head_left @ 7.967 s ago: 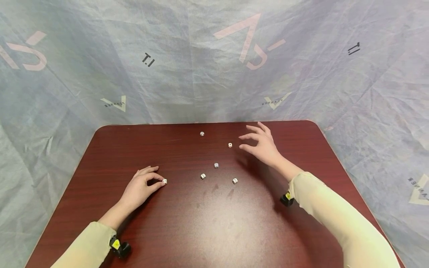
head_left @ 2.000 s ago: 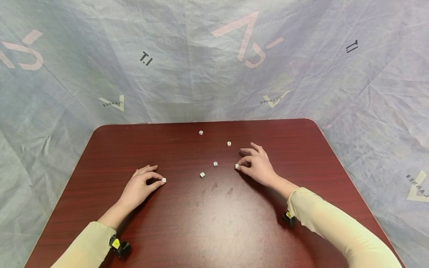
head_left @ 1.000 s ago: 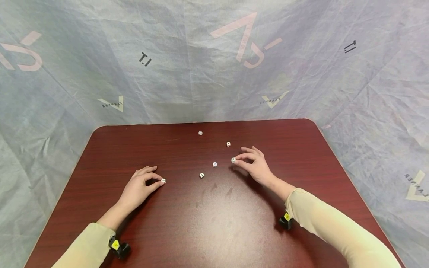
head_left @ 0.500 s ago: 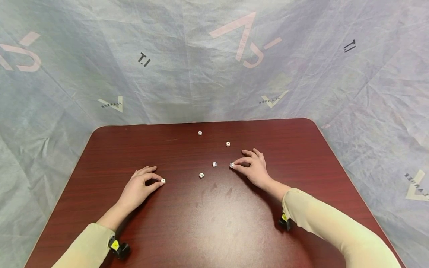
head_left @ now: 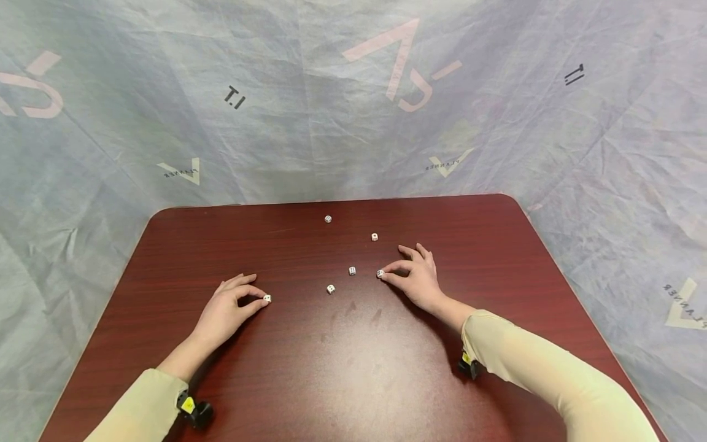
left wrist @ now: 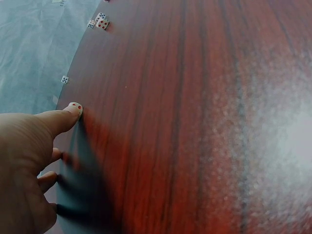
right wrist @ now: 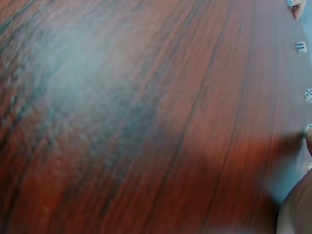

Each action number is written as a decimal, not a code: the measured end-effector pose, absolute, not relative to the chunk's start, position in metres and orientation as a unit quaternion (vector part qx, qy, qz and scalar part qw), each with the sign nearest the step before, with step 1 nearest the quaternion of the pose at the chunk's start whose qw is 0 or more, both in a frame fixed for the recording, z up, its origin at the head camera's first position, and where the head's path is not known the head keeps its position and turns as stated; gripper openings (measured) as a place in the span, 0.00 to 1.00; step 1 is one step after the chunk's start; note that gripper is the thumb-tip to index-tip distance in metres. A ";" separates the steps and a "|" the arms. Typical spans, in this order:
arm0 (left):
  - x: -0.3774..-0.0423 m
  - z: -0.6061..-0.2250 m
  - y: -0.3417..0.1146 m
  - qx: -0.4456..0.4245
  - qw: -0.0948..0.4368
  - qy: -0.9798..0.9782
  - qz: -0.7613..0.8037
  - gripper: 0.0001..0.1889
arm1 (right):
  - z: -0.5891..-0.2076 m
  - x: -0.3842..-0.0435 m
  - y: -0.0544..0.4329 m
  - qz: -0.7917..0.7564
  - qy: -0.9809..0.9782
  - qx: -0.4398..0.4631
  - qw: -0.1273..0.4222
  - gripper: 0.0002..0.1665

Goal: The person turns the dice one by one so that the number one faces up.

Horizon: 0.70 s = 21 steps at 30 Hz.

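My left hand (head_left: 223,310) pinches a white die (head_left: 267,298) between thumb and index finger at the left of the table. In the left wrist view that die (left wrist: 75,108) shows red pips past the thumb tip. My right hand (head_left: 417,279) pinches another die (head_left: 380,274) with thumb and index finger, its other fingers spread. Just left of it lies a die with a six-pip face (head_left: 352,271), and nearer the front, a further die (head_left: 331,289). The right wrist view catches only part of the right hand (right wrist: 296,209) at its edge.
Farther back on the dark red table (head_left: 265,245) lie a die with a single large pip (head_left: 374,237) and one near the far edge (head_left: 328,219). A grey printed cloth (head_left: 309,123) hangs behind and beside the table.
My right hand took hold of the front right die, raised it, then lowered it beside the six-pip die. My left hand has kept its die in place.
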<state>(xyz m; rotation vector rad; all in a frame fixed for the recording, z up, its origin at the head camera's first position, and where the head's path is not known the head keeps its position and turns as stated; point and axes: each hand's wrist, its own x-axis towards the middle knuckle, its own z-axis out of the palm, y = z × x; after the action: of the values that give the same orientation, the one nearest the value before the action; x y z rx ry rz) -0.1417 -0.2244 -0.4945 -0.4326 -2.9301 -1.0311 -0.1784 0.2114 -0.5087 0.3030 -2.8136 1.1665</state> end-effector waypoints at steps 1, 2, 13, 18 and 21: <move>-0.142 -0.494 -0.224 -0.139 0.003 -0.934 -0.329 0.06 | -0.509 -0.178 0.212 0.380 -0.919 0.100 0.041 0.06; -0.142 -0.494 -0.224 -0.139 0.004 -0.934 -0.328 0.06 | -0.509 -0.178 0.212 0.380 -0.919 0.100 0.040 0.06; -0.141 -0.494 -0.224 -0.136 0.000 -0.935 -0.329 0.06 | -0.507 -0.175 0.213 0.376 -0.920 0.107 0.041 0.06; -0.141 -0.494 -0.225 -0.136 0.000 -0.934 -0.330 0.06 | -0.509 -0.174 0.214 0.371 -0.921 0.112 0.044 0.06; -0.141 -0.494 -0.225 -0.137 0.000 -0.934 -0.329 0.06 | -0.510 -0.174 0.215 0.365 -0.923 0.114 0.050 0.06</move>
<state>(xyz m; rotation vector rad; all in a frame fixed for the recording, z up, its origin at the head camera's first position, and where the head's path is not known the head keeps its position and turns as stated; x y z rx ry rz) -0.1413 -0.2247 -0.4944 -0.4311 -2.9341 -1.0345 -0.1741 0.2148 -0.5099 0.3459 -2.8103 1.1131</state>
